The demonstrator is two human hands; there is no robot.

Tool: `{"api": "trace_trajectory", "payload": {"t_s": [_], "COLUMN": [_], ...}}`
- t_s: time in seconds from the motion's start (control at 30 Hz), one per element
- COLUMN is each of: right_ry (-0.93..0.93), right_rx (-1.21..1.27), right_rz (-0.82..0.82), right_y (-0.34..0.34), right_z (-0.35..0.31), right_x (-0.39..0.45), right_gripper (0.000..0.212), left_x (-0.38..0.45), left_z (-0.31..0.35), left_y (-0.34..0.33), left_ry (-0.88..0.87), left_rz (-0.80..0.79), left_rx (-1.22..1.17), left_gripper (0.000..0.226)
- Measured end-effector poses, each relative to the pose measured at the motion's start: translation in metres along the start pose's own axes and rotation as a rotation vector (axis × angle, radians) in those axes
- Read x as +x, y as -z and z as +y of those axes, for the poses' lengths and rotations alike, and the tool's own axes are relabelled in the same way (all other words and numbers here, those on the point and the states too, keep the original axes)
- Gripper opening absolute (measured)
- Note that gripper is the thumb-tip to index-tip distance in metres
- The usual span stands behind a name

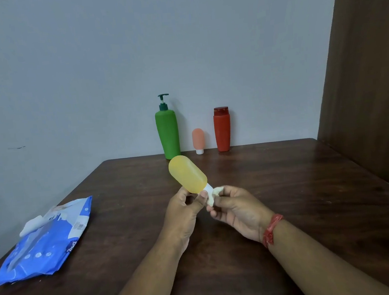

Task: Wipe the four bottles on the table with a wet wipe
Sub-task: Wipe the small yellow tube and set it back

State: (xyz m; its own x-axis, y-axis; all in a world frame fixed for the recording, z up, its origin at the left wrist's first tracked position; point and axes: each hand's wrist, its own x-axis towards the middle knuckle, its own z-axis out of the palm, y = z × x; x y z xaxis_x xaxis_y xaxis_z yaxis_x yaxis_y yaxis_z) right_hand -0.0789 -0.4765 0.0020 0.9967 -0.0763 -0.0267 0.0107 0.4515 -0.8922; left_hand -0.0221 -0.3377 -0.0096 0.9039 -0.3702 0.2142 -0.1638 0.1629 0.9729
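The counter (pixel 254 213) is cut off below. Left of the left hand (pixel 183 210), a wipe pack (pixel 46 242) has blurred print. That hand grips the tilted yellow bottle (pixel 187 174) low; the right hand (pixel 237 209) pinches a bunched wet wipe (pixel 213 194), hiding its cap. Beyond them stand the green bottle (pixel 167 133), red bottle (pixel 222 130) and pink bottle (pixel 198 138).

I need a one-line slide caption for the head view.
Left hand holds the yellow bottle while the right hand wipes its cap with a wipe.
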Motion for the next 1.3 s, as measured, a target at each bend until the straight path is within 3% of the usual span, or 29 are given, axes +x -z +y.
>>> {"api": "trace_trajectory", "payload": {"t_s": [0.07,0.17,0.27,0.4,0.6,0.73,0.83,0.9,1.2,1.3], "right_ry": [0.002,0.1,0.144,0.18,0.35,0.467,0.475,0.46,0.531,0.546], "right_rx": [-0.041,-0.025,-0.006,-0.025,-0.188,-0.299,-0.283,-0.322,-0.339,-0.327], "right_rz": [-0.042,0.05,0.092,0.026,-0.022,-0.033,0.177,0.278,0.529,0.591], "right_y": [-0.003,0.0,0.006,0.008,0.008,0.006,0.015,0.023,0.042,0.054], "right_z": [0.003,0.002,0.0,0.0,-0.006,-0.015,-0.016,-0.015,-0.018,-0.022], "right_x": [0.0,0.004,0.006,0.006,0.004,0.0,0.004,0.008,0.019,0.021], "right_gripper": [0.018,0.011,0.012,0.016,0.015,0.014,0.013,0.012,0.013,0.013], "left_x": [0.0,0.001,0.003,0.004,0.005,0.008,0.008,0.009,0.038,0.045], "left_z": [0.0,-0.002,-0.005,-0.006,-0.005,-0.007,-0.009,-0.009,-0.02,-0.023], "left_y": [0.0,-0.001,-0.002,0.001,0.001,0.003,-0.001,-0.003,-0.013,-0.015], "left_ry": [-0.005,-0.011,-0.009,-0.002,0.035,0.054,0.044,0.038,0.005,0.008], "left_rz": [-0.015,-0.042,-0.049,-0.07,0.007,0.041,0.055,0.059,0.02,0.028], "left_rx": [-0.011,-0.004,0.012,-0.033,-0.092,-0.05,0.076,0.207,0.826,0.914], "left_gripper": [0.017,0.02,0.035,0.051,0.047,0.027,0.018,0.027,0.061,0.068]}}
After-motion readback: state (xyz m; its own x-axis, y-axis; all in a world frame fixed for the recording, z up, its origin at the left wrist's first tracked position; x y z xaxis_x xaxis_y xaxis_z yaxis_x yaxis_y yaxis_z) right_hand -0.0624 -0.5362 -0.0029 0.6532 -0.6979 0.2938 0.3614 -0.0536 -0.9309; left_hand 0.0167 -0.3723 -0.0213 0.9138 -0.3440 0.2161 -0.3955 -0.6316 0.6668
